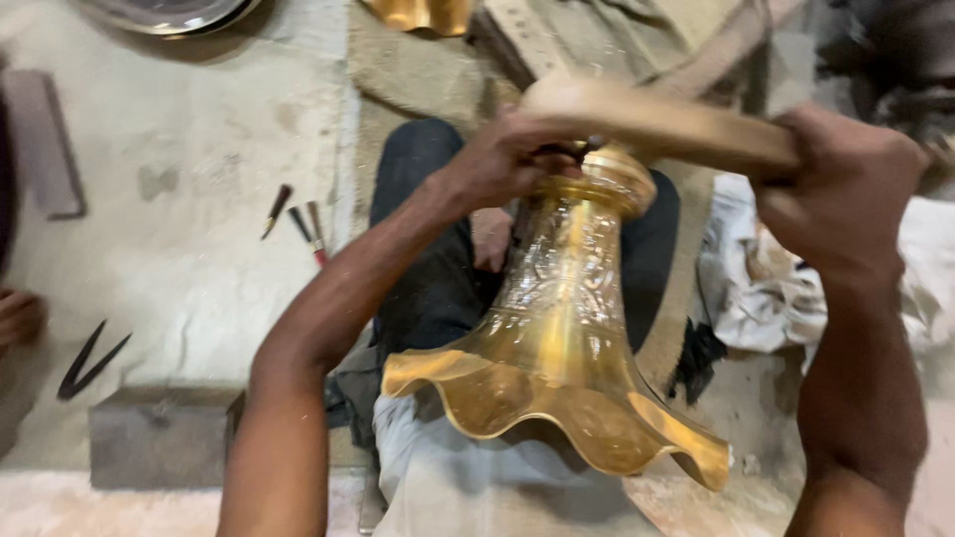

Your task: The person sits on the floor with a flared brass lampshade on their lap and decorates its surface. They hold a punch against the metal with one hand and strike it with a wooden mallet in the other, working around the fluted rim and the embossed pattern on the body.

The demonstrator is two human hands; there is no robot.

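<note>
there, both hands [686,169] around a fluted brass vessel [557,348]

Fluted brass bell-shaped vessel [557,348], tilted, apparently under a wooden mallet [657,124].

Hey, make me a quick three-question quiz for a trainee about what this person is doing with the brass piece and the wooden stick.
1. True or false: the flared, scalloped mouth of the brass vessel points toward the camera.
2. Which hand grips the narrow neck of the vessel? A) left hand B) right hand C) neither
3. Fill in: the right hand holds a ____ stick across the top of the vessel.

Key
1. True.
2. A; the fingers wrap the neck just under the rim.
3. Wooden; its other end lies over the neck by the left hand.
</note>
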